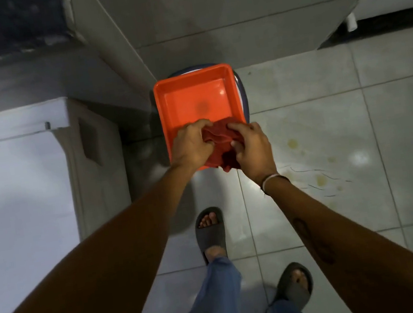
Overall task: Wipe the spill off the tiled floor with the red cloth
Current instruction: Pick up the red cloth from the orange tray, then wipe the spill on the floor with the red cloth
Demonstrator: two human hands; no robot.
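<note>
While both hands bunch the cloth (pixel 221 144) between them, it hangs over the near edge of an orange tub (pixel 192 96), its lower folds drooping past the rim toward the floor (pixel 410 126). The left hand (pixel 191 143) grips the cloth's left side with fingers curled into the fabric; the right hand (pixel 251 147) clutches the right side, thumb pressed on top and a thin band (pixel 270 177) at the wrist. The tub is shallow and rectangular, with a dark smudge on its bottom, and it sits on a round blue-rimmed basin (pixel 242 89) that shows only at the tub's far and right edges. To the right of the hands, on the pale tiles, lies the spill (pixel 320 179): yellowish blotches and thin dark wavy streaks, well apart from the cloth. Another yellowish spot (pixel 292 144) sits on the tile just beyond it. Below the arms, two feet in dark slides stand on the tiles, the left slide (pixel 210 232) nearer the tub, the right slide (pixel 291 289) further back, with blue jeans (pixel 215 297) above them. A white appliance (pixel 18 197) fills the left side, and a grey cabinet (pixel 205 9) rises behind the tub.
</note>
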